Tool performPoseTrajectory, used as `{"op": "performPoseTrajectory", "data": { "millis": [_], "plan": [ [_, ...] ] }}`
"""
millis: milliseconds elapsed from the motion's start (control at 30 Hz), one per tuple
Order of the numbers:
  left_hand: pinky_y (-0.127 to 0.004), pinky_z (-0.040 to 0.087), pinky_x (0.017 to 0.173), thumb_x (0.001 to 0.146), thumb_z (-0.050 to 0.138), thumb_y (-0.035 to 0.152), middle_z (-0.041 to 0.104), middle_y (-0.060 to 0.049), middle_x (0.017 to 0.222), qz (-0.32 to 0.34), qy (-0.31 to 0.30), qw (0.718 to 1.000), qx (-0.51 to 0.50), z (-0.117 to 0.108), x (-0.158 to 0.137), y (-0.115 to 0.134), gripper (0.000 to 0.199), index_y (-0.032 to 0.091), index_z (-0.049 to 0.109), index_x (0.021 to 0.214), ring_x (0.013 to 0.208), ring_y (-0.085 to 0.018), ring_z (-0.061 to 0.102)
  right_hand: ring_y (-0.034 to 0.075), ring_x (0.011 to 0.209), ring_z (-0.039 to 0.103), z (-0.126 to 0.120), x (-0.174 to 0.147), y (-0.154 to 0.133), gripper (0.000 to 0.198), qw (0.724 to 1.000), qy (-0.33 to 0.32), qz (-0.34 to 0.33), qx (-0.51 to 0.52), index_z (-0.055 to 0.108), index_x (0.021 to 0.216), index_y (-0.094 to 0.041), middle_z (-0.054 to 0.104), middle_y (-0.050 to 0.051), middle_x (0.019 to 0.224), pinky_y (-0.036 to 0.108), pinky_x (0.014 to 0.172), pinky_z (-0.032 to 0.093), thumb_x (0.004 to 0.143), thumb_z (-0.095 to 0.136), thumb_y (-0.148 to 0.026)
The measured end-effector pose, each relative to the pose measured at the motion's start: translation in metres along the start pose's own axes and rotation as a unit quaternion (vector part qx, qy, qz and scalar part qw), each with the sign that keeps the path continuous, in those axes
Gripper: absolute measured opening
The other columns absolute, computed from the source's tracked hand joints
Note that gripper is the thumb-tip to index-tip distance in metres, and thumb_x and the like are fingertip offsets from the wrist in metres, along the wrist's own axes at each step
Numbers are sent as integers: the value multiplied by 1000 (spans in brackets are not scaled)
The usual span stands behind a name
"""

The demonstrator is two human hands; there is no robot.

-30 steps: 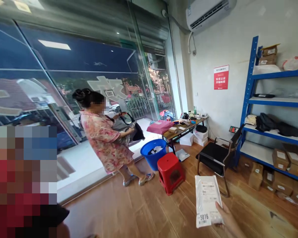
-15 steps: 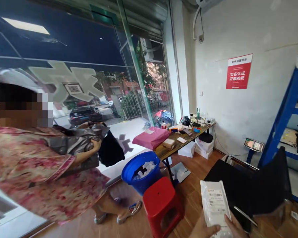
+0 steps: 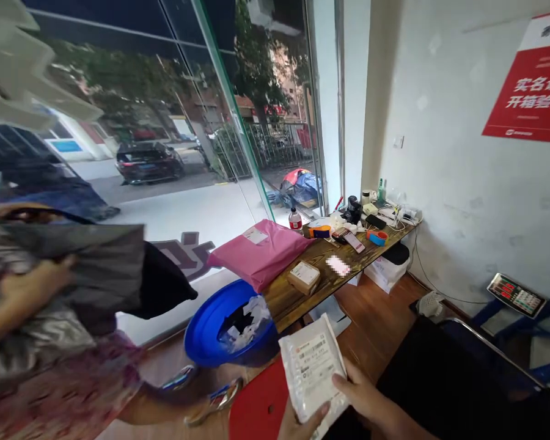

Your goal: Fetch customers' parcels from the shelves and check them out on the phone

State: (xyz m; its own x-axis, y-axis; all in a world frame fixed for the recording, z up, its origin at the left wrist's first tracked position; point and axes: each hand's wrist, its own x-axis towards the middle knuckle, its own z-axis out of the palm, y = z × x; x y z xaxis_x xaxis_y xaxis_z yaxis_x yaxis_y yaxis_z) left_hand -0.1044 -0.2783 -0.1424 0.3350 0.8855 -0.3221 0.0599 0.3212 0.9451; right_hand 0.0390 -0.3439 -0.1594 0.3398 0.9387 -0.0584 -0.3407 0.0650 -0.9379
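Both of my hands hold a white padded mailer (image 3: 312,366) with a printed shipping label facing up. My left hand (image 3: 302,423) grips its bottom edge, thumb across the front. Closed on the right edge is my right hand (image 3: 360,391), its thumb lying on the label. Just beyond the mailer stands a wooden table (image 3: 284,308). On its near end lie a large pink parcel (image 3: 266,250) and a small cardboard box (image 3: 304,277). Below the mailer, a red plastic stool (image 3: 259,406) shows in part.
Another person (image 3: 50,305) on the left carries grey and black bags. A blue tub (image 3: 197,342) with crumpled waste stands by the table. At right are a black chair (image 3: 444,366) and a scale display (image 3: 516,295). Phones, tape rolls and a bottle (image 3: 295,220) crowd the table.
My view has turned and come closer to the table. The mailer, still in both hands, now appears further left, over the stool. The other person has shifted toward the left edge.
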Motion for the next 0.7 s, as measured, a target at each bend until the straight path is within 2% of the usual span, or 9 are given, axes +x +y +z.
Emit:
{"op": "performPoseTrajectory", "data": {
  "millis": [100, 200, 267, 333, 400, 533, 600, 700],
  "plan": [
    [-50, 54, 108, 47, 95, 59, 80, -13, 110, -67, -43, 997, -20, 15, 62, 36, 76, 19, 73, 107, 121, -42, 67, 35, 125, 62, -17, 66, -11, 76, 1000, -23, 10, -17, 68, 131, -27, 73, 9, 126, 51, 111, 46, 79, 68, -82],
    [-48, 55, 108, 47, 96, 52, 80, -14, 111, -150, -61, 985, -57, 30, 118, 71, 75, 17, 73, 110, 123, -41, 67, 32, 120, 65, -39, 128, -20, 75, 996, -31, 14, -83, 70, 126, -25, 74, 10, 122, 49, 110, 47, 88, 48, -86],
    [-50, 56, 106, 42, 97, 47, 80, -13, 111, -169, -26, 983, -69, 38, 149, 89, 80, 18, 72, 112, 120, -41, 68, 29, 116, 67, -58, 169, -22, 72, 981, 11, 25, -190, 73, 119, -23, 75, 10, 118, 47, 108, 48, 96, 36, -81],
    [-53, 57, 105, 39, 96, 44, 80, -12, 112, -169, 8, 983, -64, 44, 172, 103, 82, 20, 71, 113, 119, -43, 69, 29, 111, 69, -80, 212, -21, 59, 951, 78, 54, -293, 71, 120, -21, 76, 11, 115, 44, 104, 52, 99, 43, -69],
    [-53, 57, 104, 44, 95, 43, 80, -13, 114, -167, 11, 985, -44, 44, 189, 114, 79, 19, 71, 115, 119, -42, 69, 31, 112, 68, -103, 255, -16, 49, 919, 136, 98, -358, 66, 128, -16, 74, 14, 119, 44, 104, 52, 94, 59, -51],
    [-48, 58, 104, 56, 93, 41, 78, -11, 120, -137, 17, 990, -18, 40, 211, 127, 70, 19, 70, 118, 121, -38, 69, 43, 139, 48, -139, 331, -7, 77, 846, 203, 159, -467, 48, 144, 1, 57, 31, 142, 51, 118, 36, 76, 75, -24],
    [-47, 58, 104, 59, 92, 41, 78, -10, 122, -116, 43, 992, -23, 43, 220, 130, 68, 20, 69, 119, 122, -37, 68, 46, 144, 41, -147, 358, -2, 90, 817, 201, 177, -511, 41, 147, 4, 50, 35, 147, 52, 119, 34, 69, 79, -18],
    [-46, 59, 101, 56, 94, 42, 77, -13, 122, -98, 87, 991, -34, 54, 236, 133, 70, 18, 68, 117, 119, -37, 69, 45, 139, 47, -152, 384, 5, 92, 793, 167, 190, -554, 44, 144, 1, 53, 34, 144, 50, 115, 39, 62, 82, -13]
  ]
}}
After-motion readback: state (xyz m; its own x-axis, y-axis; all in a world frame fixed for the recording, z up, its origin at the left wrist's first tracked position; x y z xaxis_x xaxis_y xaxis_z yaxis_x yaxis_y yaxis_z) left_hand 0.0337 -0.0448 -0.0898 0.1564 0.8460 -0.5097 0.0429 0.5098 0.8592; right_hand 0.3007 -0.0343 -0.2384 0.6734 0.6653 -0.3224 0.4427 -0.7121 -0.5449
